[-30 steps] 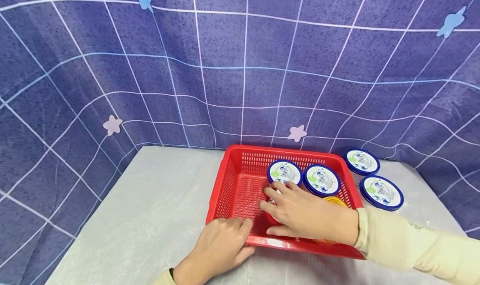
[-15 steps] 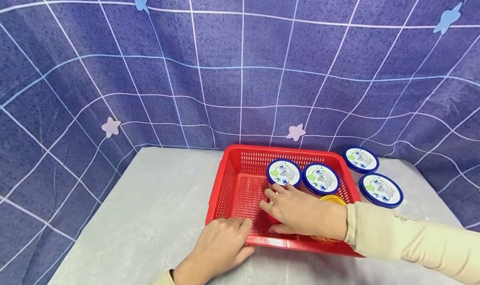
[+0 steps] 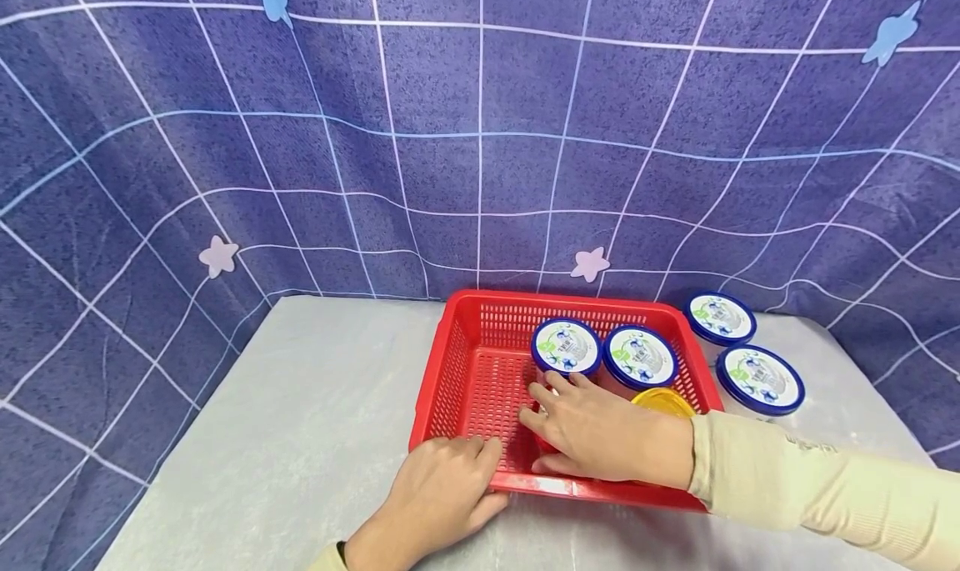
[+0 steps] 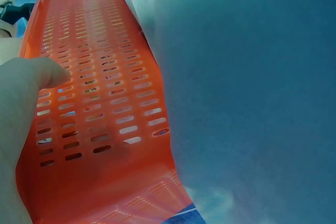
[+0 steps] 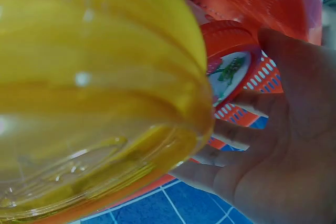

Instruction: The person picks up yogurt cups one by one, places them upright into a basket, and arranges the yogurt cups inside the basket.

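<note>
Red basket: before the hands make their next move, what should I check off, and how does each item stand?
1. Red basket steadied: ok; the left hand grips its near rim.
2. Right hand placed on the red-lidded tub: ok; thumb and fingers are around its top.
3. Grip firm enough to move it: cannot tell.
4. Lids on inside: ok for the left inner tub and right inner tub, both blue-lidded.
5. All blue-lidded tubs inside: not ok; the far outer tub and near outer tub stand right of the basket.
6. Yellow tub untouched by the right hand: cannot tell.
</note>
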The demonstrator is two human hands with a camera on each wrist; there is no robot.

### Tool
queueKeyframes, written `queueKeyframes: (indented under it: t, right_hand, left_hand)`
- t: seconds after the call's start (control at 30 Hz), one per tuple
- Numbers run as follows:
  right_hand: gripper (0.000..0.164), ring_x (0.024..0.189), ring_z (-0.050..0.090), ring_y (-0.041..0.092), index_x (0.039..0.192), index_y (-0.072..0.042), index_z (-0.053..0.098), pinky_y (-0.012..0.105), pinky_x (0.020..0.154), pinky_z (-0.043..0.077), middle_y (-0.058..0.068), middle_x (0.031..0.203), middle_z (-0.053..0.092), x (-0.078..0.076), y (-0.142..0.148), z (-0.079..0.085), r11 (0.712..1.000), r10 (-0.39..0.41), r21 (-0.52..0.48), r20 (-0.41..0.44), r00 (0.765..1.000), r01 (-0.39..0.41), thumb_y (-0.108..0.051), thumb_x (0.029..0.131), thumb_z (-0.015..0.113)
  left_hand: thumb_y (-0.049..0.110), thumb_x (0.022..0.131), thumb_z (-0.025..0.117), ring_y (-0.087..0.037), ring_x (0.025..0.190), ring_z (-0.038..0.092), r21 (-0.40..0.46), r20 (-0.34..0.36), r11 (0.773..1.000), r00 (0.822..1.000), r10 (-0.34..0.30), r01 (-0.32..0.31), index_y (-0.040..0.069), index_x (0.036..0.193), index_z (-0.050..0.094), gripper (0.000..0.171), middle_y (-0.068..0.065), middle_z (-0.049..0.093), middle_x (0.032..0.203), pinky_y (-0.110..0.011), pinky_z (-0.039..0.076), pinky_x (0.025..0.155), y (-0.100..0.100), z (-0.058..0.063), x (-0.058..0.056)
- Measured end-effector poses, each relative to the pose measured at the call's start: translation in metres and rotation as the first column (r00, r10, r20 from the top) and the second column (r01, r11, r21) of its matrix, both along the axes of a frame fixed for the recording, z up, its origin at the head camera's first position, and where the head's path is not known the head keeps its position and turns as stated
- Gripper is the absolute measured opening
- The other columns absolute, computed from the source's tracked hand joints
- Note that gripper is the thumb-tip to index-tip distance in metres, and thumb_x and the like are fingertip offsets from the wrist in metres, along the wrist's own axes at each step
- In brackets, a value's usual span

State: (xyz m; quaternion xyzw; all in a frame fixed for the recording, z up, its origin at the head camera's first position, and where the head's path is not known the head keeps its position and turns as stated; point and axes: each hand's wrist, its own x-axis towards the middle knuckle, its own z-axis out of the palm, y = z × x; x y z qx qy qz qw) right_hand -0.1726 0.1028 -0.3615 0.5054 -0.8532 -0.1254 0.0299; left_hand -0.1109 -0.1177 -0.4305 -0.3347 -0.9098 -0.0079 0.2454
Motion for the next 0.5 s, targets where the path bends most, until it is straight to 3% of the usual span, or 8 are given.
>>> queueKeyframes:
  t: [0.3,0.5]
  right_hand:
    - [0.056,0.122,0.054,0.034,0.132,-0.015,0.058,0.053,0.099,0.046,0.014,0.132,0.059,0.008,0.007,0.007,0.996,0.037,-0.077,-0.042,0.998,-0.04,-0.05,0.09,0.065]
    - [0.054,0.122,0.054,0.035,0.13,-0.015,0.06,0.055,0.1,0.044,0.015,0.135,0.058,0.009,0.014,0.01,0.992,0.021,-0.126,-0.043,0.999,-0.026,-0.05,0.089,0.066]
  left_hand:
    - [0.052,0.074,0.072,-0.013,0.049,0.051,0.001,-0.008,1.0,1.0,-0.001,0.001,0.017,0.079,0.05,0.041,0.009,0.045,0.06,-0.028,0.033,0.043,0.0,-0.001,-0.001]
    - [0.051,0.074,0.072,-0.012,0.048,0.049,0.0,0.004,1.0,1.0,-0.001,0.001,0.017,0.079,0.05,0.041,0.009,0.043,0.059,-0.027,0.031,0.043,0.001,-0.001,-0.001]
